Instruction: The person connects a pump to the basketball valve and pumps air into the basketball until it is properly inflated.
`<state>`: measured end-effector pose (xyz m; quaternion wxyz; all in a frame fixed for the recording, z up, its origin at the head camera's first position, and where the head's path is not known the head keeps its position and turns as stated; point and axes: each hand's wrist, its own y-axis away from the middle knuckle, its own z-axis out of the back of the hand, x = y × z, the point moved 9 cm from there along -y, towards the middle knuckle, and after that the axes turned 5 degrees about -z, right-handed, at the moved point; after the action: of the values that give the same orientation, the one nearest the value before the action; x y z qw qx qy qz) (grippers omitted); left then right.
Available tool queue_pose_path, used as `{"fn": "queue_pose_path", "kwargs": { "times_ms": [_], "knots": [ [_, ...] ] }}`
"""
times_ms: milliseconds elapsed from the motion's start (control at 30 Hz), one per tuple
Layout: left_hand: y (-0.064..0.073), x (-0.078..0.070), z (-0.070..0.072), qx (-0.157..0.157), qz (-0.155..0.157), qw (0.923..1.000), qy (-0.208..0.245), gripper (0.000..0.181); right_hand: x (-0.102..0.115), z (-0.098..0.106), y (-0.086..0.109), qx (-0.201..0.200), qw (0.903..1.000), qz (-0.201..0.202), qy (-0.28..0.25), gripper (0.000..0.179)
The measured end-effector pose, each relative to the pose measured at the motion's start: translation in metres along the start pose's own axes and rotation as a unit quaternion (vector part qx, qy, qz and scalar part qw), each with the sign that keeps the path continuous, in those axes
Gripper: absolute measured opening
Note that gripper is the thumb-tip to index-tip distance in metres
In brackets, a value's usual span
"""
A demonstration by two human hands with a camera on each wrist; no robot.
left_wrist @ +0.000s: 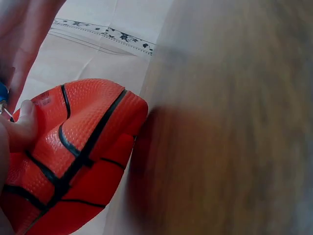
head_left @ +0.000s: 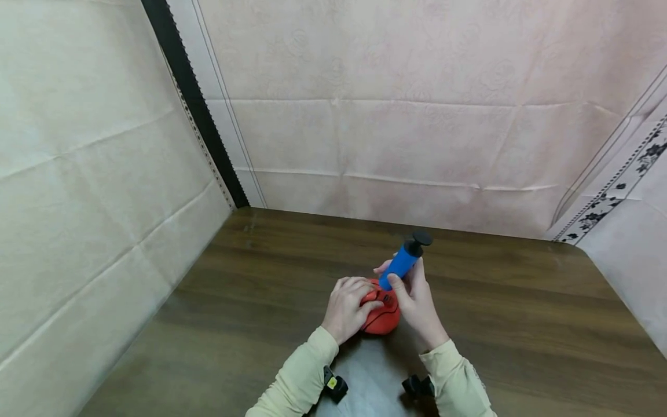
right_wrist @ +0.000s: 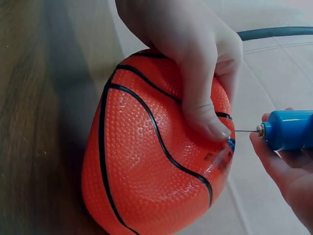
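A partly deflated orange-red toy basketball [head_left: 383, 321] with black lines is held by my left hand [head_left: 348, 307], whose thumb presses a dent in its side. Dimpled and creased, the basketball [right_wrist: 146, 147] fills much of the right wrist view. My right hand [head_left: 421, 304] grips a blue hand pump [head_left: 400, 267] with a black handle, tilted up to the right. From the pump [right_wrist: 291, 129] a thin metal needle [right_wrist: 246, 130] reaches to the ball's surface near the left thumb [right_wrist: 212, 125]. Whether its tip is inside the ball, I cannot tell.
The brown wood-grain table [head_left: 271, 278] lies beneath both hands. Pale cloth [head_left: 396, 139] hangs behind it, and another cloth wall [head_left: 104, 202] stands along the left. Black wrist cameras [head_left: 336, 385] sit on both sleeves.
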<state>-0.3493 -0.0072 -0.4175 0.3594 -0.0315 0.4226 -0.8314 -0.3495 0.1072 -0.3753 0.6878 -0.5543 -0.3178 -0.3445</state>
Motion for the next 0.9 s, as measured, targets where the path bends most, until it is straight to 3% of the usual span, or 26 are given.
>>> {"fn": "queue_pose_path", "kwargs": {
  "times_ms": [133,367,633,900],
  "knots": [
    [0.002,0.000,-0.002,-0.006,-0.007,1.0000,-0.003,0.018,-0.002,-0.003,0.000,0.009,0.9999,-0.001,-0.010,0.035],
    [0.001,-0.003,0.002,-0.021,-0.022,0.9994,-0.013,0.018,-0.012,-0.007,0.001,0.007,0.9987,-0.043,-0.028,0.037],
    [0.001,0.001,-0.002,0.008,-0.005,0.9999,-0.004,0.016,-0.034,-0.007,0.003,0.001,0.9915,-0.115,-0.061,0.034],
    [0.000,0.002,-0.003,0.017,0.001,0.9998,-0.006,0.016,-0.039,-0.013,0.005,0.012,0.9903,-0.123,-0.065,0.037]
  ]
}}
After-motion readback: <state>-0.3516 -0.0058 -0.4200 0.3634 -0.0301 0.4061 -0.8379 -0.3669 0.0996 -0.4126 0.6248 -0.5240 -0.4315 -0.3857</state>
